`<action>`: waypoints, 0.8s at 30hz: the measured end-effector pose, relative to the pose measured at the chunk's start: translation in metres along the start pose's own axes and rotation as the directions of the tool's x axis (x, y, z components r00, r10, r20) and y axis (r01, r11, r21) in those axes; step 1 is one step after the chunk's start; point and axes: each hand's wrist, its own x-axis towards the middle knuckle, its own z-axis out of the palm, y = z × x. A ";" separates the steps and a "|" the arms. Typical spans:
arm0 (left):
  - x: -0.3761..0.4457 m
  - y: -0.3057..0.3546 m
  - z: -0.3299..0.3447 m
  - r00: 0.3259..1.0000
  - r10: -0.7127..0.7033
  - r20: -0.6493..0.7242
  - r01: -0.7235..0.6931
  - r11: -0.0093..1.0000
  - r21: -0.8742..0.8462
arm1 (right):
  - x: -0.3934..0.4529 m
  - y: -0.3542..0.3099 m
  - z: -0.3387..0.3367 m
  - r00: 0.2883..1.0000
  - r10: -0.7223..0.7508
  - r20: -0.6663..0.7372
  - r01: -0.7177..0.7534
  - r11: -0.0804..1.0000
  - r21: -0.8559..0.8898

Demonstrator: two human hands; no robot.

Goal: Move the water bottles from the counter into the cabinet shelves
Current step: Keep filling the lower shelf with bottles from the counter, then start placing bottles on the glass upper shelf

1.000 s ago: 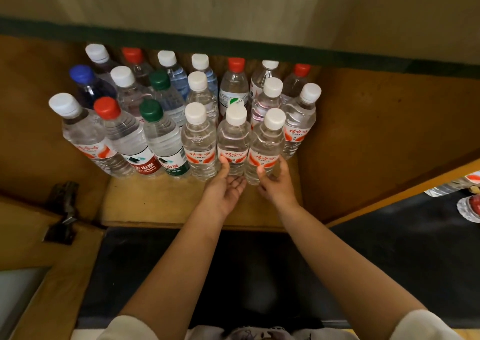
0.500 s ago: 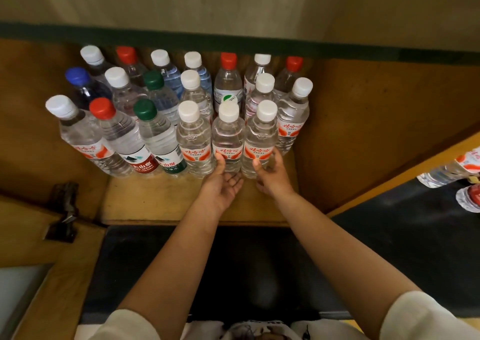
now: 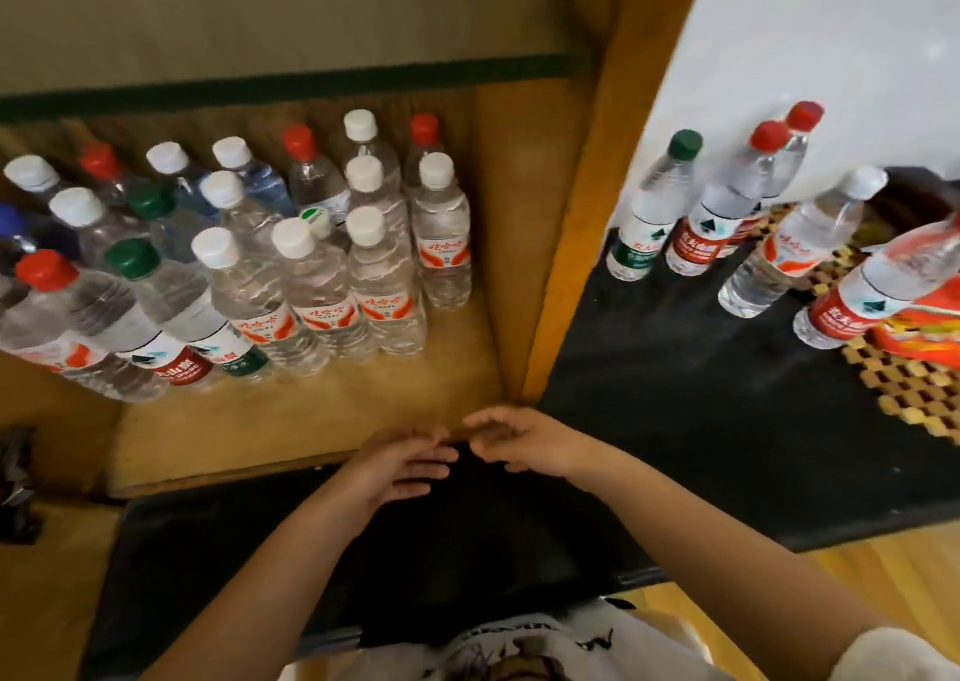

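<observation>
On the cabinet shelf [image 3: 291, 420], left of the wooden side panel [image 3: 571, 223], a dense group of water bottles [image 3: 311, 264] stands upright in rows, with white, red, green and blue caps. The rightmost shelf bottle [image 3: 441, 243] stands near the side panel but apart from it. Right of the side panel, on the dark worktop [image 3: 675, 394], five more bottles stand: a green-capped bottle [image 3: 654, 212] nearest the panel, two red-capped bottles [image 3: 727, 202] just beside it, one behind the other, then a white-capped bottle [image 3: 800, 249], then a red-labelled bottle [image 3: 872, 295] at the far right, touching an orange packet [image 3: 924, 327]. A woven mat [image 3: 914, 394] lies under the far-right items.

Below the foot of the side panel, both hands hover at the front edge of the shelf. The left hand [image 3: 405, 464] is released, fingers extended and grasping nothing. The right hand [image 3: 524, 438] is released, fingers loosely spread and grasping nothing. The fingertips of the two hands are close together. Motion blur prevents confirming contact between them.
</observation>
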 end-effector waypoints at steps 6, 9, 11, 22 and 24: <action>0.001 -0.006 0.090 0.989 -0.025 0.144 -0.021 0.951 0.307 | -0.061 0.061 -0.064 0.997 0.005 -0.083 -0.001 0.999 0.052; 0.009 0.000 0.143 0.980 0.019 0.201 -0.100 0.910 0.403 | -0.089 0.095 -0.101 0.970 0.059 -0.236 -0.026 0.990 0.140; 0.016 0.010 0.179 0.969 0.051 0.241 -0.155 0.886 0.437 | -0.109 0.116 -0.126 0.939 0.091 -0.331 -0.022 0.978 0.206; 0.075 0.088 0.331 0.900 0.345 0.268 -0.420 0.852 0.312 | -0.172 0.159 -0.249 0.660 0.207 -0.722 0.106 0.926 0.362; 0.087 0.108 0.346 0.879 0.455 0.146 -0.477 0.841 0.256 | -0.170 0.155 -0.267 0.536 0.189 -0.823 0.154 0.936 0.316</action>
